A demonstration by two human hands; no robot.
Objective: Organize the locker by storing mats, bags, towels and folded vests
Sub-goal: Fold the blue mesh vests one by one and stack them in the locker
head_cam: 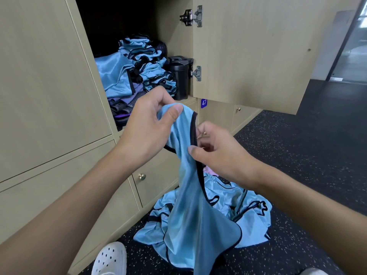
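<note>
A light blue vest (186,205) with black trim hangs in front of me. My left hand (148,124) pinches its top edge between thumb and fingers. My right hand (216,150) pinches the black-trimmed edge a little lower and to the right. More blue vests lie in a loose pile on the floor (244,211) below. Inside the open locker (139,72), folded blue vests are stacked on purple and grey cloth, with a heap of vests behind them.
A black container (180,76) stands at the locker's right side. The locker door (258,48) is swung open to the right. Closed lockers with small knobs (141,176) sit below. My white shoe (110,259) rests on the dark speckled floor.
</note>
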